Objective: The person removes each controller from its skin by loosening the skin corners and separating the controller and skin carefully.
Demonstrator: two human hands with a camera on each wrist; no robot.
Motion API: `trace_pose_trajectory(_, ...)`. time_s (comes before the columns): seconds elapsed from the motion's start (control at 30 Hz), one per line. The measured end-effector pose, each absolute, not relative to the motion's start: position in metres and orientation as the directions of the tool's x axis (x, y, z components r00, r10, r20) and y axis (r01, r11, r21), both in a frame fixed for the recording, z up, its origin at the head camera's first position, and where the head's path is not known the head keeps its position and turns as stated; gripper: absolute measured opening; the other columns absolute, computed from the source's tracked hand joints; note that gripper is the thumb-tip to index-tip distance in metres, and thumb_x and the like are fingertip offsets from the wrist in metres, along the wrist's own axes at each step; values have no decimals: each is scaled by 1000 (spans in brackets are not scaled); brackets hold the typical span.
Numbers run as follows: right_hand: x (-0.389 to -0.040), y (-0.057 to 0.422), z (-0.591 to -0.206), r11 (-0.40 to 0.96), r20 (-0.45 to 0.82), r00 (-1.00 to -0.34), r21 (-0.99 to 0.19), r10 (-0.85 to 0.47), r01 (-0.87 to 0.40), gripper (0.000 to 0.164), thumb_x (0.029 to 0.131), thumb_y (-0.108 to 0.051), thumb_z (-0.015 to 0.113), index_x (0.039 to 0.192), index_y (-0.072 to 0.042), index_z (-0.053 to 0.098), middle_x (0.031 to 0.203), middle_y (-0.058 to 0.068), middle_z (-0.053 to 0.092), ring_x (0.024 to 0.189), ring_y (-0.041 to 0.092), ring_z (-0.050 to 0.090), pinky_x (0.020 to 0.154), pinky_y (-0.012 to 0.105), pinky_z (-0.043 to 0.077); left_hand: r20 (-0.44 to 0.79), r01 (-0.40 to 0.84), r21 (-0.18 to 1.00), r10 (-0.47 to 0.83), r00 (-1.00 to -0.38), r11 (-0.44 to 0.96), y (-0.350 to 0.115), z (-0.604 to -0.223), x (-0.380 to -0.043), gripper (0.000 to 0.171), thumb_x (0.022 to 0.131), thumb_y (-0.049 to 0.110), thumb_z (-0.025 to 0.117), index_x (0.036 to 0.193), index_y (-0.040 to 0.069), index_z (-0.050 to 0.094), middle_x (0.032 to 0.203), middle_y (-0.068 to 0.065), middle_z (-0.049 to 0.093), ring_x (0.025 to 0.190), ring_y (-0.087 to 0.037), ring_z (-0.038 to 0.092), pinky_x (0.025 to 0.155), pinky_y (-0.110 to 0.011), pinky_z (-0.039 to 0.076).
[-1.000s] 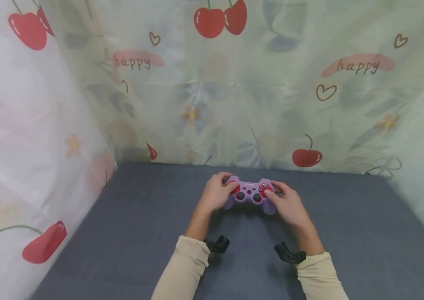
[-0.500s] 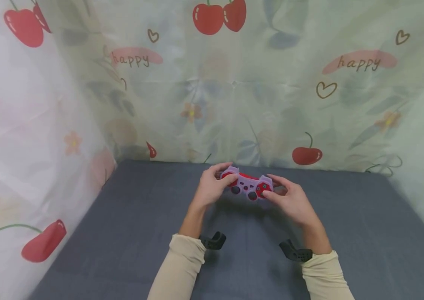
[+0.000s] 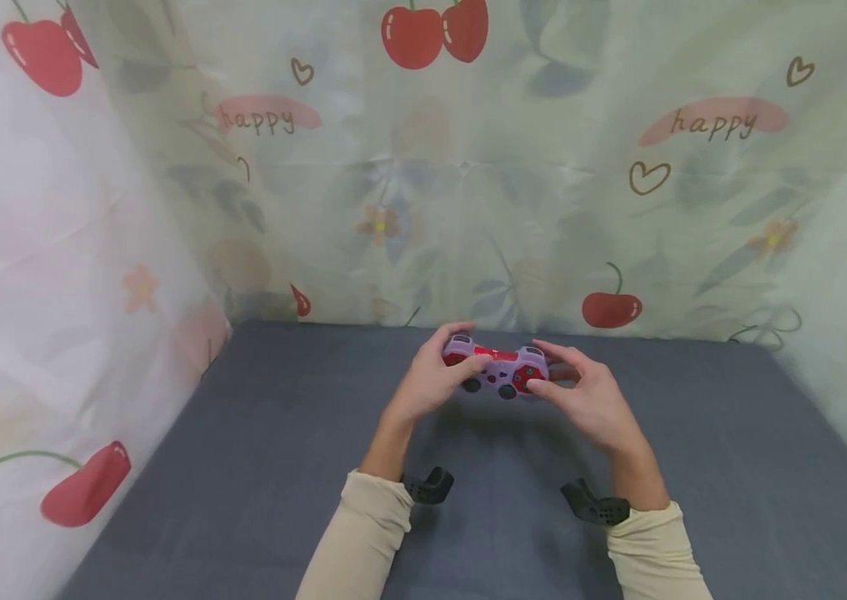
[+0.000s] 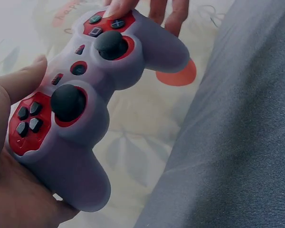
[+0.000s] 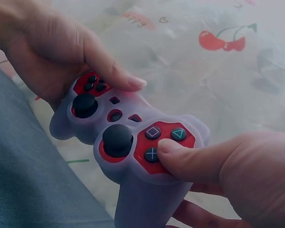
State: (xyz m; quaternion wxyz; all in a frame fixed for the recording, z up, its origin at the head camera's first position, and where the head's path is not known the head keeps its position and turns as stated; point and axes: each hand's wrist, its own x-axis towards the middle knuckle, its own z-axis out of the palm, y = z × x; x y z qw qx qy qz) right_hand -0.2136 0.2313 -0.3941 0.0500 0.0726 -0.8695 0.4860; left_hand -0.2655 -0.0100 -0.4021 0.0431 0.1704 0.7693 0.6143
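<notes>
A purple game controller (image 3: 502, 367) with red panels and black thumbsticks is held up above the dark cloth between both hands. My left hand (image 3: 429, 375) grips its left end, the thumb lying over the top middle of the face, near the small centre buttons. At the other end my right hand (image 3: 590, 400) holds on, and in the right wrist view its thumb (image 5: 185, 159) rests on the red button panel, covering one of the face buttons. Both thumbsticks, the direction buttons and the left grip show plainly on the controller (image 4: 97, 85) in the left wrist view.
A dark grey cloth (image 3: 273, 467) covers the table surface. Pale sheeting (image 3: 423, 125) printed with cherries, flowers and hearts hangs behind and at the sides. Black wrist devices (image 3: 431, 486) sit at both cuffs.
The controller has lifted off low over the cloth and tipped, showing more of its top edge. My left thumb has slid from the direction buttons toward the middle.
</notes>
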Motion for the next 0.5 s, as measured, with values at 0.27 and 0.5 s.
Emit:
trace_pose_trajectory(0.27,-211,230,-392,492,219,-971,-838,-93,-236,62,93,-28,76,150,-25,52,133,11,61,121,34,64,89,28,59,205,267,949,317,-926,168,-7,-400,-260,59,82,34,87,134,29,57,113,-6,64,86,-21,67,74,-33,60)
trace_pose_trajectory(0.5,-211,227,-390,499,315,-940,-798,-132,-337,63,92,-18,77,149,-19,52,130,11,61,122,31,64,100,42,55,223,294,930,298,-928,220,-8,-397,-255,42,81,37,87,112,28,62,104,-5,67,80,-20,67,70,-33,60)
